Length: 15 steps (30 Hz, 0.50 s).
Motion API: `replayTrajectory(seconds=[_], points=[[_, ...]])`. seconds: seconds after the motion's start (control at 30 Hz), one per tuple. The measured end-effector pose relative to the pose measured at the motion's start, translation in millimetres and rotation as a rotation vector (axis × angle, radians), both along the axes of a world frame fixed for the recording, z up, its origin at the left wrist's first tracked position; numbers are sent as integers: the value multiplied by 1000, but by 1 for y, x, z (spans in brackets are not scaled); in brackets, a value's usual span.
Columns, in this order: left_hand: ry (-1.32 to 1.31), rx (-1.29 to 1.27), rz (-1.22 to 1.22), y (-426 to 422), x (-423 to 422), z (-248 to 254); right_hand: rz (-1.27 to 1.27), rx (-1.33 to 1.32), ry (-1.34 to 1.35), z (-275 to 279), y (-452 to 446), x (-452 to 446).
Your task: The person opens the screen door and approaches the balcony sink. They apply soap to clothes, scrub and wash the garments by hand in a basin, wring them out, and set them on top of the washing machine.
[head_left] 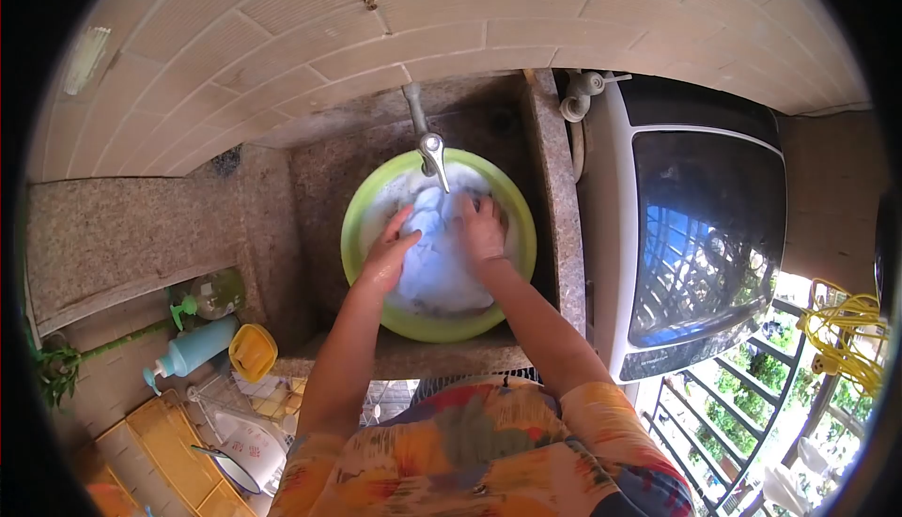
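Note:
A green basin (354, 235) full of soapy water stands in a stone sink below a metal tap (430, 146). Pale wet cloth (430, 245) lies in the suds. My left hand (390, 252) is at the cloth's left side, thumb and fingers apart, its palm against the fabric. On the right side of the cloth, my right hand (482, 228) has its fingers bent down into the foam; motion blurs them and the suds partly cover them, so what they grip does not show.
The stone sink wall (561, 198) separates the basin from a washing machine (705, 235) on the right. At the lower left are a blue pump bottle (195, 348), a green bottle (218, 293), a yellow container (253, 353) and a white mug (252, 456). Yellow cord (846, 324) hangs at far right.

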<state>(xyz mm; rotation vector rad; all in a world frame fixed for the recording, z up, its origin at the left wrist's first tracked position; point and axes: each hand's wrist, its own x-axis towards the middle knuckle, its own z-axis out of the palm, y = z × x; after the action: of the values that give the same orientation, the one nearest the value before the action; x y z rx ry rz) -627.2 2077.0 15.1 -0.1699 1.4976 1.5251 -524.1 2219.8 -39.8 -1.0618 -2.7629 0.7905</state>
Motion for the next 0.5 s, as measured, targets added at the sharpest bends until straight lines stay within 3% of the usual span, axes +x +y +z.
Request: replayTrajectory(seconds=[0.03,0.07,0.17,0.23,0.27,0.33,0.37,0.43,0.5], points=[[19,-49,-66,-5,0,-12,18,63,-70,-8,-5,2],[7,-86,-25,-3,0,-13,109,-46,-203,-4,4,2],[-121,34,105,0,-6,-14,-91,-624,-340,-25,27,-25],[-325,100,191,4,-13,-6,25,-443,34,-20,7,-24],[-433,133,238,5,-14,-2,134,-282,191,8,-8,-22],[-426,203,252,-2,-15,3,390,-442,526,50,-37,-18],[-416,240,259,-7,-19,5,497,-478,505,89,-40,-13],[-356,307,177,-14,-19,2,520,-366,675,104,-68,-8],[-224,323,149,-6,-5,16,484,-283,651,125,-75,-7]])
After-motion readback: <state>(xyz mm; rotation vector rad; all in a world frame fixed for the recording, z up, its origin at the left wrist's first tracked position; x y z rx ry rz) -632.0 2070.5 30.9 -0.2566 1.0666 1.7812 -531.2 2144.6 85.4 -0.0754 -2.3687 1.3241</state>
